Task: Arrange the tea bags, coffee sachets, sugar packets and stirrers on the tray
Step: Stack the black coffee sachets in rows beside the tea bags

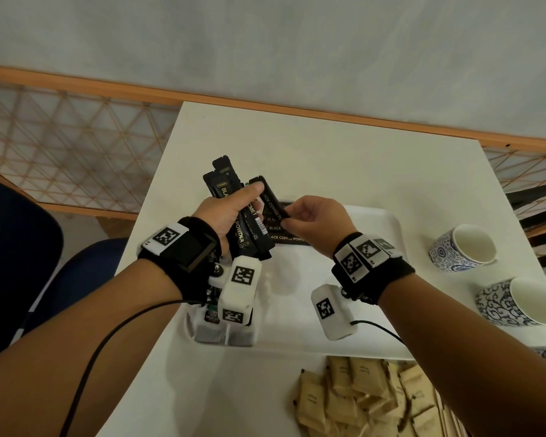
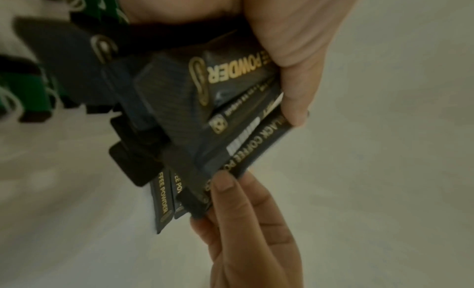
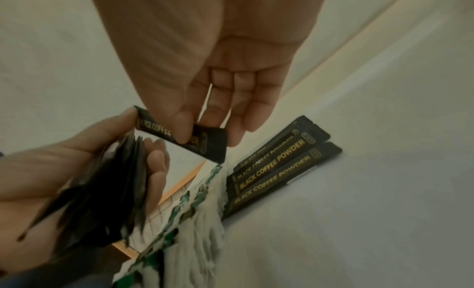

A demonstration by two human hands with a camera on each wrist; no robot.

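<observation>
My left hand (image 1: 230, 209) grips a fanned bunch of black coffee sachets (image 1: 234, 197) above the white tray (image 1: 385, 222). My right hand (image 1: 309, 217) pinches one sachet (image 1: 273, 205) from that bunch between thumb and fingers; the left thumb still rests on its far end. In the right wrist view the pinched sachet (image 3: 179, 135) spans both hands. Several coffee sachets (image 3: 277, 168) lie side by side on the tray, and tea bags (image 1: 221, 329) with green tags sit at the tray's left end. In the left wrist view the bunch (image 2: 218, 101) fills my palm.
A heap of tan sugar packets (image 1: 369, 398) lies on the white table (image 1: 328, 146) in front of the tray. Two blue-patterned cups (image 1: 464, 247) (image 1: 517, 302) stand to the right, a third at the right edge. A blue chair (image 1: 44, 263) is at left.
</observation>
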